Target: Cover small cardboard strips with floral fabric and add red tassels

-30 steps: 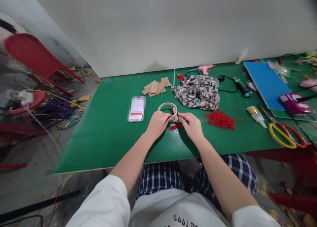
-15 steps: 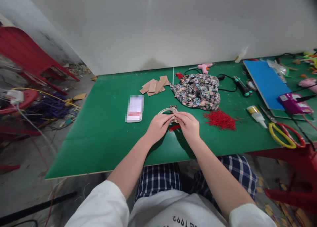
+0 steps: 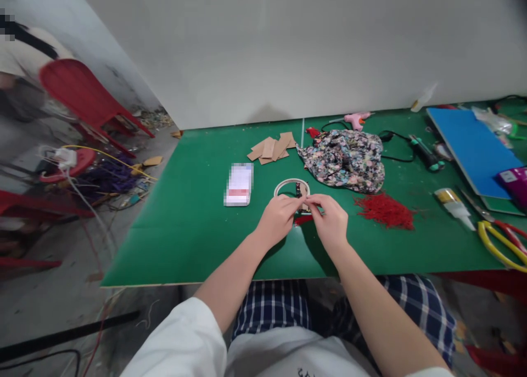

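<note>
My left hand (image 3: 278, 218) and my right hand (image 3: 330, 218) meet near the middle of the green table, fingers closed in a pinch. Their fingertips come together over a narrow brown piece (image 3: 303, 189) with dark patterned edges. It lies across the right part of a white ring (image 3: 291, 180). Whatever is between the fingertips is too small or hidden to make out. A small bunch of red threads (image 3: 303, 220) shows below the fingers. Right of my hands are a heap of red threads (image 3: 386, 210) and a bundle of floral cloth (image 3: 346, 160).
A phone (image 3: 239, 185) lies left of my hands, with brown card pieces (image 3: 269, 147) behind it. Along the right are a pink glue gun (image 3: 356, 120), a glue bottle (image 3: 454, 207), scissors (image 3: 498, 242) and a blue board (image 3: 473, 141). A white panel (image 3: 247, 53) rises behind the table.
The view has swung left, so the table's things appear farther right. More of the white ring and the brown piece now shows. Both hands still pinch together over the ring.
</note>
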Demonstrator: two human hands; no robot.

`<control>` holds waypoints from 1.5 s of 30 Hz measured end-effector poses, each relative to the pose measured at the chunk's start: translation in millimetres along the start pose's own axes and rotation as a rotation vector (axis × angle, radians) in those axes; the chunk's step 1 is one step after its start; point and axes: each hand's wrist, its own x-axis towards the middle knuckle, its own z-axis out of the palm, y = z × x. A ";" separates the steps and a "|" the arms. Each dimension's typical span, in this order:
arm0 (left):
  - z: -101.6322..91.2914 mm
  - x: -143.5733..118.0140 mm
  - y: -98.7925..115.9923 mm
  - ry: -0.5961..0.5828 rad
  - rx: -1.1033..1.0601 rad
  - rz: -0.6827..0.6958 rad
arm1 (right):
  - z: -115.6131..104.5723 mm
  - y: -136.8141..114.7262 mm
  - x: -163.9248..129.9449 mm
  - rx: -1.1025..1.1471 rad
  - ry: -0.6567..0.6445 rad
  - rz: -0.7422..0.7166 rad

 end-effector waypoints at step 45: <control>0.4 -0.4 2.8 0.059 0.018 0.048 | 0.8 -4.6 3.7 0.341 -0.070 0.307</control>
